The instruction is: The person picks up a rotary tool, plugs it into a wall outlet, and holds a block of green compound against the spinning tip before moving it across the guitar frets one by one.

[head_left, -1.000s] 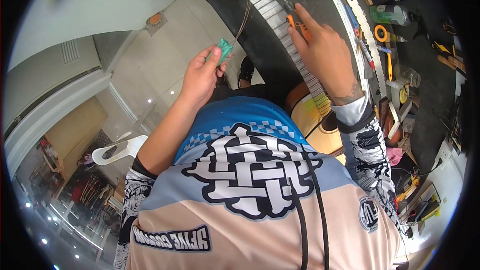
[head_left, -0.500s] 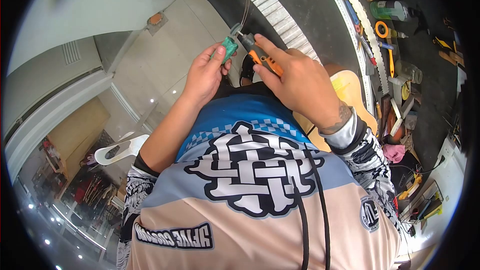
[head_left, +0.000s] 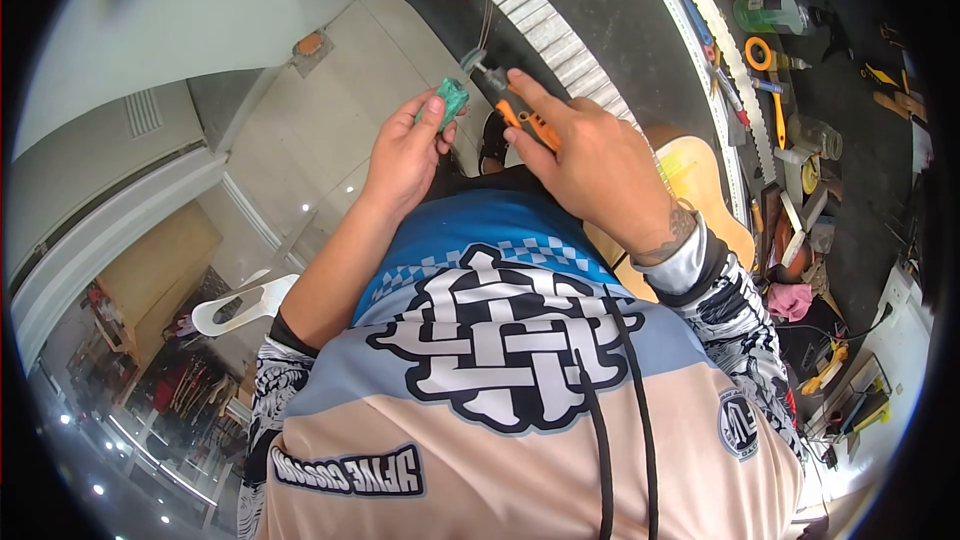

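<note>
Pinched between the thumb and fingers of my left hand (head_left: pixel 405 155) is a green block of polishing compound (head_left: pixel 453 100). My right hand (head_left: pixel 610 170) is wrapped round a dark grey and orange rotary tool (head_left: pixel 512 112), its index finger laid along the top. A small round polishing wheel (head_left: pixel 471 59) on the tool's tip points toward the far side. The block is just below and left of the wheel, with a narrow gap between them. Beyond the tool lies a guitar neck, its fretboard (head_left: pixel 545 25) covered in pale strips between the frets.
The guitar body (head_left: pixel 690 190) rests at right, partly behind my right forearm. On the dark bench (head_left: pixel 665 30) lie a notched straightedge (head_left: pixel 735 70), a spray bottle (head_left: pixel 775 15), an orange tape roll (head_left: pixel 759 53) and several tools. A white chair (head_left: pixel 245 305) stands at left.
My left hand has drawn slightly left with the green block, widening the gap to the wheel. The right hand and rotary tool have barely moved.
</note>
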Tool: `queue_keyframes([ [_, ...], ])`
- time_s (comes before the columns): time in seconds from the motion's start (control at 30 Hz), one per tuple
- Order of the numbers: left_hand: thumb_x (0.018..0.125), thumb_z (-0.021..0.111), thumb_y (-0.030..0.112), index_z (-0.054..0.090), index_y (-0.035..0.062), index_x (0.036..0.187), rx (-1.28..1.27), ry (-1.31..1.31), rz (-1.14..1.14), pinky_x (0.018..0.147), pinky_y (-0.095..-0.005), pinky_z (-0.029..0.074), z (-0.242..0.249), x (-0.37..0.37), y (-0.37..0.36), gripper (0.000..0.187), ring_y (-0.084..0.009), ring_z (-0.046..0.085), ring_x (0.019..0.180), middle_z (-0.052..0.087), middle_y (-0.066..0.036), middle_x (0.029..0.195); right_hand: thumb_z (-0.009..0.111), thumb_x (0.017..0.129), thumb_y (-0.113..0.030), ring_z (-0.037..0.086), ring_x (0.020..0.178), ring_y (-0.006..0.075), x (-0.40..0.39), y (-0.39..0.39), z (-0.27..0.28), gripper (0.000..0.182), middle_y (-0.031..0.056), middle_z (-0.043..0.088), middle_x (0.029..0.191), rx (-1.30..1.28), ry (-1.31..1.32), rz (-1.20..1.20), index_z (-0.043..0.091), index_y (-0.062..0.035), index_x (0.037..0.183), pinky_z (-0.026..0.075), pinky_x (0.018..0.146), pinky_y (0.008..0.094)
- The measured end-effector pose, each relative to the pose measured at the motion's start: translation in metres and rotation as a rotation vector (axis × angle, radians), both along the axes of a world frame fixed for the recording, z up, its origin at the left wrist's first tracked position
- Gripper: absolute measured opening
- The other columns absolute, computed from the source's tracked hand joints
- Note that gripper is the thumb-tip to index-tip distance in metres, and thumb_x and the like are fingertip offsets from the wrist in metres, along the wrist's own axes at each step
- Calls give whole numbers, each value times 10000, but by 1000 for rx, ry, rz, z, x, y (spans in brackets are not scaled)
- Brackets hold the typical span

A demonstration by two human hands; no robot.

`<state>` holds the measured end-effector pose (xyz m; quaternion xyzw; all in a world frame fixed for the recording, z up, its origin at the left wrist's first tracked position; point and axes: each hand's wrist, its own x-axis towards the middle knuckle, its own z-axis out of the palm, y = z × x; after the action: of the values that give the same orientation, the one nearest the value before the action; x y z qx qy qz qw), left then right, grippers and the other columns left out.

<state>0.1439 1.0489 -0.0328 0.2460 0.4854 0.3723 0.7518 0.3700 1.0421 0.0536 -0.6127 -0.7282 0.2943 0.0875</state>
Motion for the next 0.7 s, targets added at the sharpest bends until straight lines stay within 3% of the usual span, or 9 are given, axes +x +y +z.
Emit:
queue_keyframes([
  [0.13,1054,536,335,582,-11,1251,-2,-4,-20,796,-233,423,2,-3,0,401,-101,502,877,632,-72,1098,644,932,-375,693,676,389,13,10,-7,494,207,666,804,74,-114,-58,581,-212,1394,569,615,452],
  [0.7,1053,539,336,573,-23,1256,-20,49,-32,765,-231,413,4,-4,-7,414,-100,486,853,624,-70,1094,633,942,-400,696,687,381,34,12,-24,510,195,666,824,143,-232,-93,562,-238,1419,573,622,452],
])
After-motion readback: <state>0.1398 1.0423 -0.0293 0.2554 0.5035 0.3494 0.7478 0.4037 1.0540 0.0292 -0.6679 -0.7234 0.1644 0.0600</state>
